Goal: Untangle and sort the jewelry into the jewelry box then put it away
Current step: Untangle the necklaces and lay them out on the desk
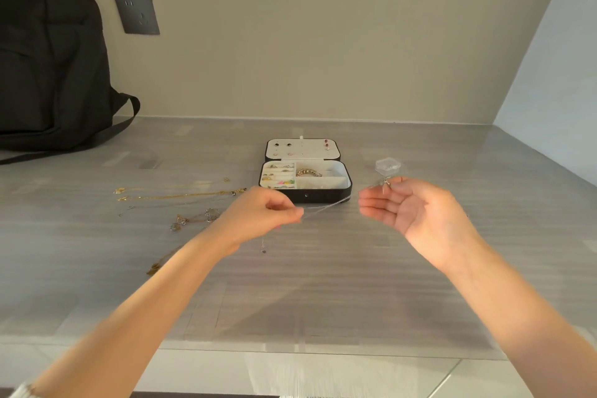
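A black jewelry box point(305, 195) with a white lining lies open at the table's middle, with rings, coloured bits and a gold bracelet point(308, 172) in its compartments. My left hand point(258, 213) pinches a thin silver chain point(326, 207), stretched taut to my right hand point(407, 207). My right hand holds the chain's other end, with a silver pendant point(385, 183), between thumb and forefinger, its other fingers spread. A short chain end point(263, 244) hangs below my left hand.
Gold chains point(181, 194) and a tangle of silver and rose chains point(197, 218) lie left of the box. Another gold piece point(155, 268) lies under my left forearm. A small clear plastic case point(387, 165) sits right of the box. A black backpack point(48, 58) stands far left.
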The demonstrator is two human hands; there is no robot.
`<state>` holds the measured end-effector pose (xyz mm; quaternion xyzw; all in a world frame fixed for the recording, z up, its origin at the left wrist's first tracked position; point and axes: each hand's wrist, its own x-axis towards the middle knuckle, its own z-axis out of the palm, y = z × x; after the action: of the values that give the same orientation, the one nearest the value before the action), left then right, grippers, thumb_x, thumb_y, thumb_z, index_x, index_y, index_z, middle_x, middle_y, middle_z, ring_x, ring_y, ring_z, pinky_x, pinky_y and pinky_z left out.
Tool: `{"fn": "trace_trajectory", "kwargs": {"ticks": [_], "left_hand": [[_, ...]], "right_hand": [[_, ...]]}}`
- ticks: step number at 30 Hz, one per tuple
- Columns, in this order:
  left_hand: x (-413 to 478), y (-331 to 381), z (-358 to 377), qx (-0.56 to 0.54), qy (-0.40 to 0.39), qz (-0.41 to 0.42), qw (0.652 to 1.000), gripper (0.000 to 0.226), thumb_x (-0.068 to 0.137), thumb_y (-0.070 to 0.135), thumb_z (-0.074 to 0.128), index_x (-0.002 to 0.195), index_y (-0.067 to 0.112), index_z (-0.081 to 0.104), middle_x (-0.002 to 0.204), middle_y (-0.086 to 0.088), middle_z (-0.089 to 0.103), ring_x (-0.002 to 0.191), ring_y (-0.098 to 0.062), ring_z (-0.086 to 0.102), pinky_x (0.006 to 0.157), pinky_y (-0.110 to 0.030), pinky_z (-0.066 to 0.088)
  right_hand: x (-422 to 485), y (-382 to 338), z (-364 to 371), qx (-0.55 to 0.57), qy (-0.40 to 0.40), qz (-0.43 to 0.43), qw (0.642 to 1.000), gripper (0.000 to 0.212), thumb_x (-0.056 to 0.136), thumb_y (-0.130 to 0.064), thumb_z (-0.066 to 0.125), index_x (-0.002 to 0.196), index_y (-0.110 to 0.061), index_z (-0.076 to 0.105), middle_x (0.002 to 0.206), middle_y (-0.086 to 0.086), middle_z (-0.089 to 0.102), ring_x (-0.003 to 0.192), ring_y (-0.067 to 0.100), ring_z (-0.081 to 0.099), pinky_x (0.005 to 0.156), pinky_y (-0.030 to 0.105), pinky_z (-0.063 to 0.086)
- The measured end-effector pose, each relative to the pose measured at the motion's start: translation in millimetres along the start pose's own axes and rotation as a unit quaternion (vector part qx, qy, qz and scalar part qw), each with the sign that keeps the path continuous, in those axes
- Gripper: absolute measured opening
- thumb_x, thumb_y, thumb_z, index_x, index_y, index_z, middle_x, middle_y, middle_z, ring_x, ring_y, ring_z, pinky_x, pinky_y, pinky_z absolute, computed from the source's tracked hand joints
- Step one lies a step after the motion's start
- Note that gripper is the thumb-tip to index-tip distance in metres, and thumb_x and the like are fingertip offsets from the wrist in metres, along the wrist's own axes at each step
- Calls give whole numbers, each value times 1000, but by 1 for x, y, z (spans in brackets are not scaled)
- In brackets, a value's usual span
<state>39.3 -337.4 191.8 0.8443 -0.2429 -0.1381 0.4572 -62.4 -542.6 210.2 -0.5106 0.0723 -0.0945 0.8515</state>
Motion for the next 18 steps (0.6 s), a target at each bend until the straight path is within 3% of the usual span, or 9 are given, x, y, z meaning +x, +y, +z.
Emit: {"fn": "trace_trajectory", "kwargs": {"ticks": [4,7,10,12,15,18], "left_hand": [[-16,-3,-6,-55,-93,25,994,19,89,26,58,76,17,69,73,9,70,71,-1,59,71,-15,42],[-27,-11,-13,-138,-95,32,985,16,83,28,66,70,20,71,75,7,70,73,-1,61,74,-15,46],[-39,-25,-30,-223,-87,26,970,23,71,39,72,60,19,70,79,-1,71,82,-10,66,77,-18,52],[-47,-33,-44,-248,-82,15,965,30,66,44,75,58,18,65,72,-5,65,73,-16,64,74,-24,53],[-60,-47,-67,-265,-45,-4,963,29,76,35,63,57,14,56,62,-4,49,60,-17,52,71,-28,54],[-77,-60,-94,-243,-20,-17,970,39,62,50,76,58,16,56,59,0,46,56,-13,47,67,-26,53]], "right_hand": [[2,-1,11,47,-21,10,999,14,74,-6,45,68,-2,56,80,21,69,78,33,69,73,38,59],[5,3,24,87,-41,33,995,20,67,-11,47,55,-6,62,75,16,68,75,30,69,74,40,58],[11,10,39,151,-50,71,985,15,67,-12,48,55,-8,58,64,7,59,60,24,59,74,38,56],[16,17,53,180,-60,100,977,4,62,-11,54,59,-9,54,61,6,52,55,22,52,69,34,51],[24,33,73,177,-62,132,973,9,67,-9,59,68,-10,50,56,2,46,48,17,46,62,30,49],[29,51,92,139,-54,172,974,12,70,-4,60,72,-10,50,52,1,42,44,14,44,56,27,51]]}}
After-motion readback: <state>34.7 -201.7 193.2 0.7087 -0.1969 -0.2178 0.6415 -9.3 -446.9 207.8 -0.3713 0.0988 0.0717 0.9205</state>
